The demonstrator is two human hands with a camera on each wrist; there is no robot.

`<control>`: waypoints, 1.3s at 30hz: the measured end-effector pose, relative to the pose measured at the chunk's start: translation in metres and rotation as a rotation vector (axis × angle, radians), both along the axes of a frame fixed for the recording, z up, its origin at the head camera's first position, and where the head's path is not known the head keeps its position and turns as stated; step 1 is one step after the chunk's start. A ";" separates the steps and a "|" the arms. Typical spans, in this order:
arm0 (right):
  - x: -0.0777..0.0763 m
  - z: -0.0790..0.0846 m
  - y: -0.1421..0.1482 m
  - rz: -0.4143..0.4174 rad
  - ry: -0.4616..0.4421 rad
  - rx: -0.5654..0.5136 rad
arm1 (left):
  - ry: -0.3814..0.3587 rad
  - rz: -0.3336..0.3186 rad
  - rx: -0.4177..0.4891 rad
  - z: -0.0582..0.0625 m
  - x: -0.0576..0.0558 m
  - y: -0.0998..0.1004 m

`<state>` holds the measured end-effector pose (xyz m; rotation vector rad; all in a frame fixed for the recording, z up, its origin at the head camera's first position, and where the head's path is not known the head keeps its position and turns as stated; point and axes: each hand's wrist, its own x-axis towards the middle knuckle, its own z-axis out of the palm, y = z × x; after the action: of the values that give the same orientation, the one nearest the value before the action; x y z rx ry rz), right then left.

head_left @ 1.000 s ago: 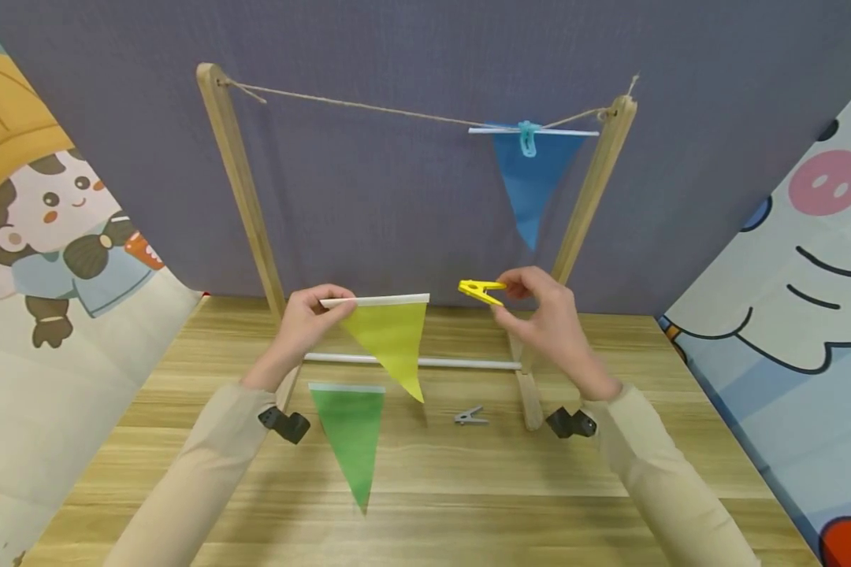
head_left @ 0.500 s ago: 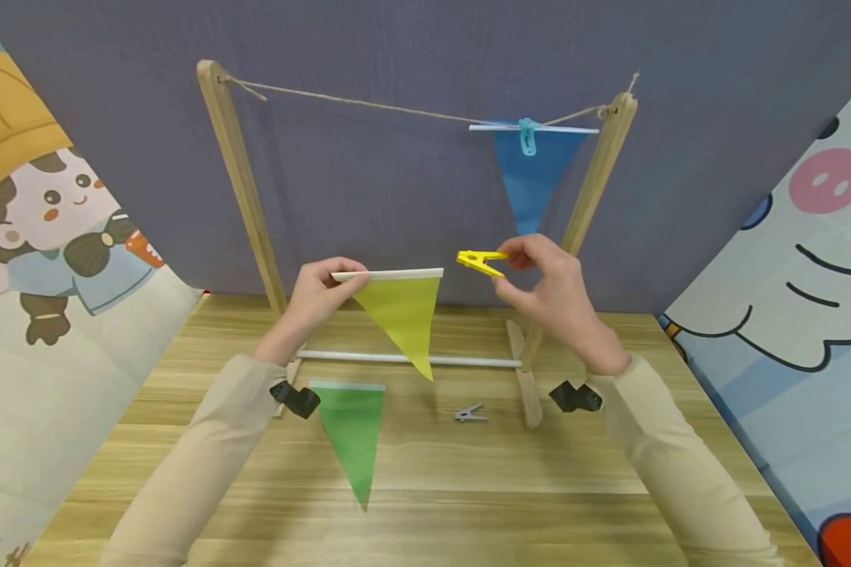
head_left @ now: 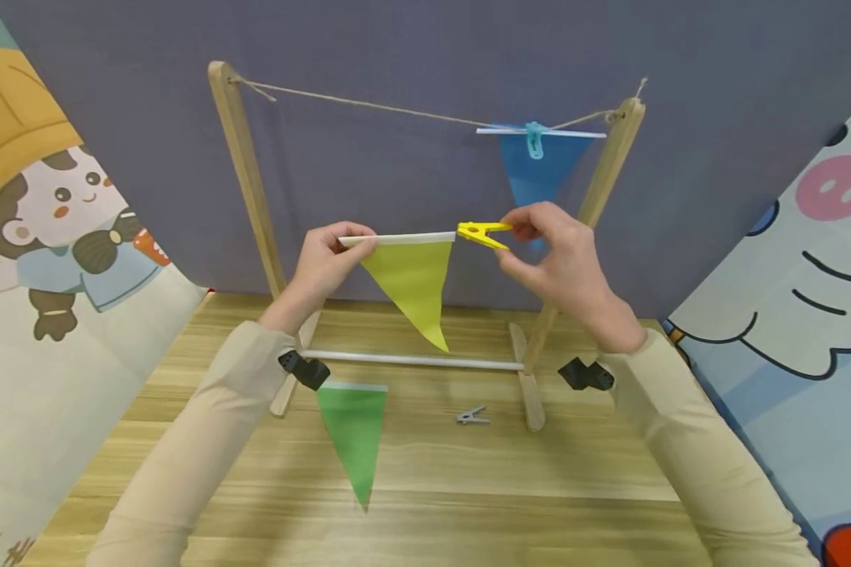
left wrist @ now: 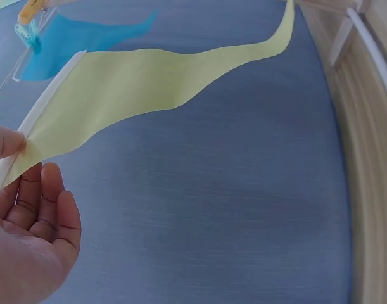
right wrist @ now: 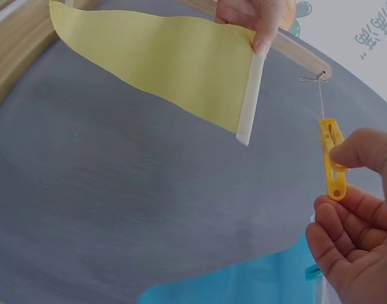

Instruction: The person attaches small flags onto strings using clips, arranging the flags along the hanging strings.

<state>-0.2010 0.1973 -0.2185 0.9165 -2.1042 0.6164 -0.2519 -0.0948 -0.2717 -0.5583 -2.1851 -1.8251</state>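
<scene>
My left hand (head_left: 336, 260) pinches the white top strip of a yellow triangular pennant (head_left: 414, 279) near its left end, and the cloth hangs point down. In my right hand (head_left: 563, 256) a yellow clothespin (head_left: 477, 233) is held by its handles between thumb and fingers. Its nose points left, close to the strip's right end in the head view; the right wrist view shows a gap between them. Both hands are below a sagging twine (head_left: 369, 103). A blue pennant (head_left: 544, 165) hangs there from a light-blue clothespin (head_left: 534, 140), partly hidden behind my right hand.
Wooden posts (head_left: 248, 181) carry the twine, joined low down by a white rod (head_left: 411, 360). On the wooden table (head_left: 539, 504) lie a green pennant (head_left: 354, 441) and a grey clothespin (head_left: 473, 416). A grey-blue panel (head_left: 397, 39) stands behind.
Both hands have risen toward the twine, carrying the yellow pennant and the yellow clothespin. The pennant has also shifted right, bringing its strip nearer the clothespin.
</scene>
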 end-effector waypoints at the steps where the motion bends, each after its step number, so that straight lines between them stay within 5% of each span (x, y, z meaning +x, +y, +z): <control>1: 0.000 0.002 -0.001 0.001 0.008 0.007 | 0.003 0.001 0.003 0.003 -0.001 0.001; 5: -0.001 0.014 -0.005 0.006 0.035 0.031 | 0.023 -0.001 -0.005 0.012 -0.004 0.005; 22: -0.004 0.068 -0.019 0.011 0.094 0.138 | 0.018 -0.010 0.214 0.049 -0.024 0.019; 39: -0.016 0.108 -0.029 -0.154 -0.002 0.352 | -0.019 0.030 0.301 0.085 -0.040 0.029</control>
<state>-0.2174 0.1685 -0.1109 0.9280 -2.3011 0.1690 -0.2918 -0.0660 -0.1864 -0.4423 -1.8662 -2.0971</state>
